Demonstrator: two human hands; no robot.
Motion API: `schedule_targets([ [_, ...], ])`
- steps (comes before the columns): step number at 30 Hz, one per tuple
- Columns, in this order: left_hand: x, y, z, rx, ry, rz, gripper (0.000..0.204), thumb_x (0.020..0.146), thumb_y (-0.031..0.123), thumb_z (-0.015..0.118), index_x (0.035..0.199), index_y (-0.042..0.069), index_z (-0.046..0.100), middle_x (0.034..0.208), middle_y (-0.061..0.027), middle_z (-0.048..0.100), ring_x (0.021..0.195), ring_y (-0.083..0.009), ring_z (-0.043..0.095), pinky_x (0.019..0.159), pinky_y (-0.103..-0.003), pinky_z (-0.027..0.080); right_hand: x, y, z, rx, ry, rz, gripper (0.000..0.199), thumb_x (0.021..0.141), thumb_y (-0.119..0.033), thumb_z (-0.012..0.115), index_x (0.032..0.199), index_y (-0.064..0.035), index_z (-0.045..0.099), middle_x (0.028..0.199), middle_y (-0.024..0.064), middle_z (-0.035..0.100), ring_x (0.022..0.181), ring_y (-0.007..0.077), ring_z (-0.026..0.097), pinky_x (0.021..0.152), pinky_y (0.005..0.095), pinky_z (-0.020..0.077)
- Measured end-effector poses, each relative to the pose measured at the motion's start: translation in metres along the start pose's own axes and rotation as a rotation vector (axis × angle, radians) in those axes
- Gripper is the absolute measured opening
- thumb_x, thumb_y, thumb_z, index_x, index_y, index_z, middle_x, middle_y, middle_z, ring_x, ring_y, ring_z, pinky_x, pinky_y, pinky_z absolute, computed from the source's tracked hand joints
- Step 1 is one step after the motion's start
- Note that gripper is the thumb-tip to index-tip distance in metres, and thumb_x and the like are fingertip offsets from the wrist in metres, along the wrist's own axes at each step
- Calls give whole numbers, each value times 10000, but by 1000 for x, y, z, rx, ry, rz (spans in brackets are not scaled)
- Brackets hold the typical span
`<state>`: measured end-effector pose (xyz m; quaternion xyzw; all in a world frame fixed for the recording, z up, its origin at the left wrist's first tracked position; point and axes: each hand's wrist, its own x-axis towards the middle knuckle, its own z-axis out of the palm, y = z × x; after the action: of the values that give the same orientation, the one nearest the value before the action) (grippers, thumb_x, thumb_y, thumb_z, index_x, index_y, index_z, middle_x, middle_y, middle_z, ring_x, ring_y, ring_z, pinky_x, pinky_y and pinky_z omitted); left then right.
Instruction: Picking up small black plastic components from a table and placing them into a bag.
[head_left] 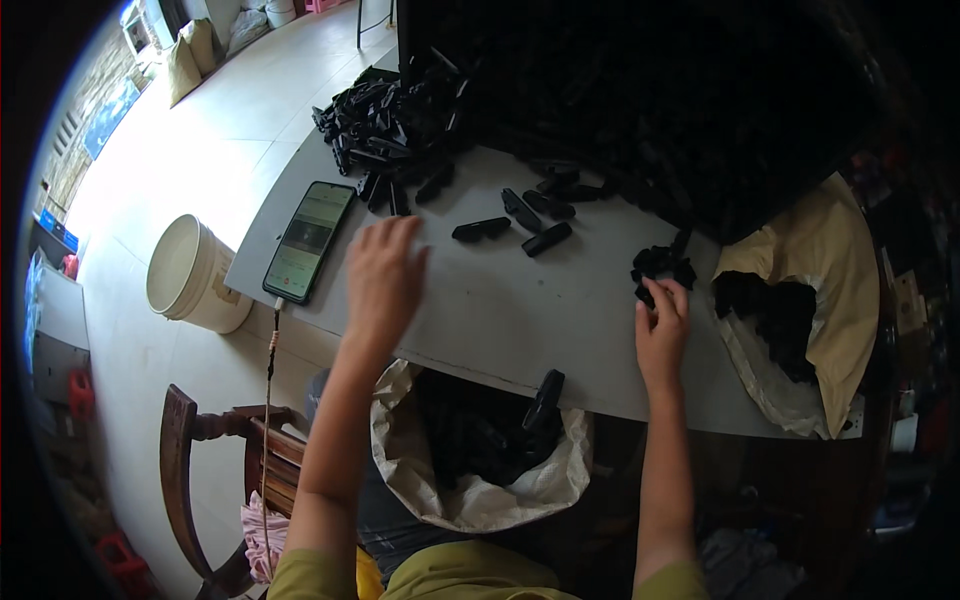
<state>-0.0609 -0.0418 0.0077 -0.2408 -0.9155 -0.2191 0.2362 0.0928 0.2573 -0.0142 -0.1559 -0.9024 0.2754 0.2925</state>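
Observation:
My left hand [385, 272] hovers over the grey table [480, 320], fingers stretched forward and a little blurred. It is just short of a black elongated plastic piece [398, 200] at the edge of a heap [395, 120] of similar pieces. At the right, my right hand [664, 320] has its thumb and fingers at a cluster of small black parts [662, 264], its fingertips closed on one; its shape is partly hidden. Near the table's front edge, a black elongated piece [543, 398] is above the mouth of a white woven sack [560, 480] holding dark pieces.
Several loose black pieces [546, 238] lie mid-table. A phone [310, 240] with a cable lies at the left edge, beyond it a pale bucket [185, 280]. A large black container [640, 100] takes the back. A tan sack [850, 290] lies right; a wooden chair [180, 460] stands lower left.

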Motion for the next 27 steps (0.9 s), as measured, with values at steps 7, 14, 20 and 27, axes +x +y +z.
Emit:
schedule_targets([
  [7, 29, 52, 34, -84, -151, 68, 348, 767, 62, 671, 1107, 59, 596, 1084, -116, 603, 1075, -283, 513, 916, -366, 434, -6, 8, 8, -116, 31, -98, 242, 886, -37, 592, 1126, -22, 617, 1051, 91, 602, 792, 192, 602, 664, 285, 497],
  [14, 8, 55, 25, -317, -382, 206, 296, 803, 113, 656, 1085, 28, 623, 1025, -145, 626, 986, -315, 542, 890, -391, 453, -4, 10, -12, 940, -22, 494, 312, 929, -118, 583, 1232, -43, 576, 1026, 82, 639, 759, 88, 559, 651, 233, 449],
  [20, -18, 65, 30, -642, -277, 233, 270, 818, 145, 663, 1064, 34, 655, 1010, -140, 619, 1004, -311, 546, 900, -389, 454, -14, -5, -5, 934, -162, 378, 394, 917, -79, 579, 1295, 14, 517, 1005, 90, 644, 669, 71, 511, 582, 206, 419],
  [27, -29, 65, 26, -697, -387, 322, 296, 768, 170, 710, 1041, 58, 683, 1006, -118, 598, 997, -296, 552, 878, -375, 460, -18, -36, 23, 601, -396, 28, 428, 916, -27, 552, 1341, -23, 497, 969, 55, 643, 635, 28, 469, 543, 171, 391],
])
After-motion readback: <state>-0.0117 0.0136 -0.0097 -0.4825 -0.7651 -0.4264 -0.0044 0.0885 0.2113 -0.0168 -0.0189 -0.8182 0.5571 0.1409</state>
